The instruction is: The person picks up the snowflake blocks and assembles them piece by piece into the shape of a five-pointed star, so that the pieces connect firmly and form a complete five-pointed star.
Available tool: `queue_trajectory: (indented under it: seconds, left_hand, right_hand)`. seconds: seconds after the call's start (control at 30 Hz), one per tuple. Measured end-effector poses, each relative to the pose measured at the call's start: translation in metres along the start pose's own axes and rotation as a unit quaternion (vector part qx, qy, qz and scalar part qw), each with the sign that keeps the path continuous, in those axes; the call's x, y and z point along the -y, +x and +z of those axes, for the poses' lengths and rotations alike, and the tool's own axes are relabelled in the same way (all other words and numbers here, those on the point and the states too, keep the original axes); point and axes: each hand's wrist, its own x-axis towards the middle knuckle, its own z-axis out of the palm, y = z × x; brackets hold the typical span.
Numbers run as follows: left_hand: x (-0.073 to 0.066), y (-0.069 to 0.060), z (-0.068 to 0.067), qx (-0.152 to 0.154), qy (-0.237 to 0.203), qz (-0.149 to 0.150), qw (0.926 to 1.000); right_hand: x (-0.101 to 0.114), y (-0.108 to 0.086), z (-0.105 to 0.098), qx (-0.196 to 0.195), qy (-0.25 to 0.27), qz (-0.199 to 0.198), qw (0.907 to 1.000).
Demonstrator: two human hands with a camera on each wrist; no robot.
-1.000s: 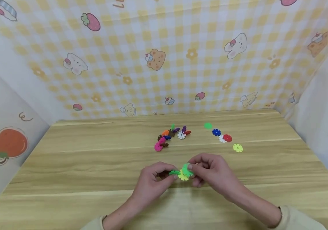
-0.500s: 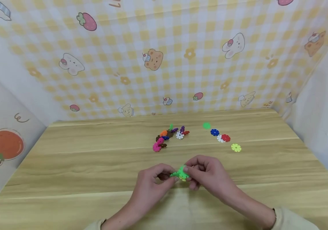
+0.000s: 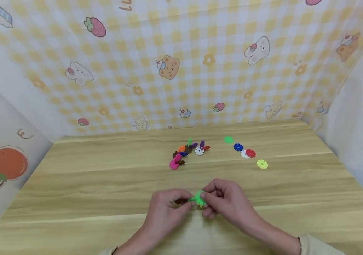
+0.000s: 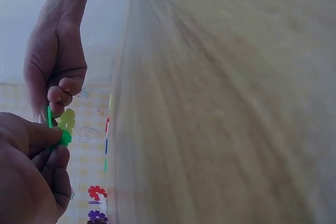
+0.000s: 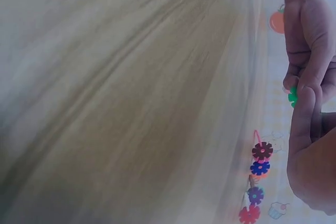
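Note:
In the head view my left hand and right hand meet low over the middle of the wooden table. Between thumb and fingers, my right hand pinches a bright green notched plastic disc. My left hand pinches another green disc, best seen in the left wrist view. A yellow disc sits between the two green ones, mostly covered in the head view. Whether the bright green disc is slotted into it cannot be told. In the right wrist view, fingers hide most of the held pieces.
Behind the hands lies a cluster of joined discs, with pink, orange and white ones. To its right are loose discs: green, blue, red over white, and yellow. A checked cloth rises behind the table.
The bright green disc in my right hand has moved left over the yellow disc, now covering most of it. Both hands have come closer together and sit slightly lower in view.

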Motion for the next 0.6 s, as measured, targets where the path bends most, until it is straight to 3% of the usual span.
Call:
queue_trajectory:
  seconds: [0.17,0.33,0.43,0.6]
  left_hand:
    - [0.002,-0.002,-0.003,0.008,0.001,0.049,0.9988]
    - [0.000,-0.006,-0.007,0.020,0.003,0.085,0.9962]
    - [-0.002,-0.005,-0.009,0.029,-0.010,0.075,0.9967]
    - [-0.007,0.000,-0.013,0.039,-0.017,0.045,0.9981]
  right_hand:
    - [0.000,-0.001,0.000,0.013,0.012,0.005,0.9998]
    - [0.000,-0.002,0.003,0.038,0.066,0.040,0.9963]
    - [0.001,-0.003,0.005,0.039,0.091,0.055,0.9936]
    - [0.003,-0.002,0.006,0.030,0.078,0.052,0.9952]
